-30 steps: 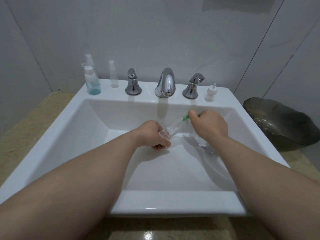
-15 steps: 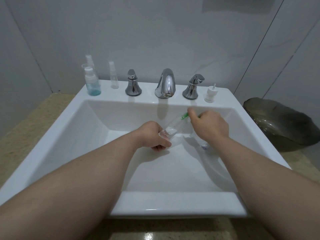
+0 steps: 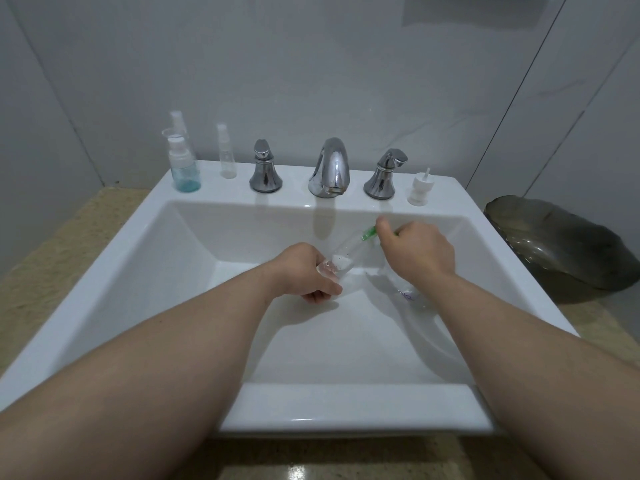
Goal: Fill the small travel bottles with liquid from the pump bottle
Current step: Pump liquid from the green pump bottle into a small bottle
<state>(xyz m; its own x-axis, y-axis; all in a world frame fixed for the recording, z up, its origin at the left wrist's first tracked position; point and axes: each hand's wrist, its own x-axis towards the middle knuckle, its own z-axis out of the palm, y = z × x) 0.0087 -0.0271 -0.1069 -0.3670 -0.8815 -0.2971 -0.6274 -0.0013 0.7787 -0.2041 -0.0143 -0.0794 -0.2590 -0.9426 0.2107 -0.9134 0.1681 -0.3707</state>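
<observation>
clear plastic meets green over the basin: the left hand [image 3: 304, 271] curls round the low end of a small travel bottle [image 3: 341, 259], tilted with its mouth up toward the right hand [image 3: 419, 251]. the right hand grips the top of the pump bottle [image 3: 405, 292] and holds its green nozzle [image 3: 369, 233] at that mouth. the pump bottle's clear body shows under the right wrist, low in the sink [image 3: 194, 258]; whether it rests on the bottom cannot be told.

over the last second almost nothing has shifted. both grips are as they were and the nozzle has stayed at the mouth. only the right thumb looks a little higher, and a white patch at the travel bottle's low end reads slightly clearer. that points to pumping under way, with this bottle barely filled.

on the sink's back ledge a blue-tinted spray bottle [image 3: 183, 168] and a slim clear bottle [image 3: 227, 154] stand left of the faucet [image 3: 330, 168]. a loose white spray top [image 3: 420, 188] stands right of it. a dark dish [image 3: 561, 244] sits on the tabletop [image 3: 52, 244] beyond.
</observation>
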